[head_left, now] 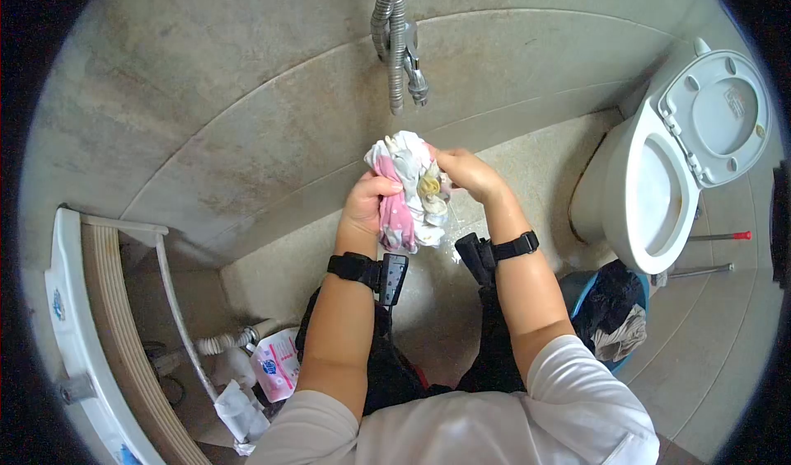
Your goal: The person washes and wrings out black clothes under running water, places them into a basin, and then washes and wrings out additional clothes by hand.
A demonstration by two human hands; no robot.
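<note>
A bunched wet cloth (396, 218), white with pink parts and a yellowish patch, hangs between my hands in the middle of the view. My left hand (372, 199) grips its left side, with the thumb lying across the pink part. At the upper right edge of the cloth, my right hand (463, 171) is closed on it, its fingertips partly hidden by the folds. Black straps with small devices circle both wrists. Below the cloth, water glistens on the floor (458, 218).
A metal hose and tap (416, 86) hang on the wall above the cloth. To the right stands a toilet (614, 185) with its lid up, and a blue tub (583, 290) of clothes. A white basin (78, 341), pipes and a pink-white package (277, 366) are at the left.
</note>
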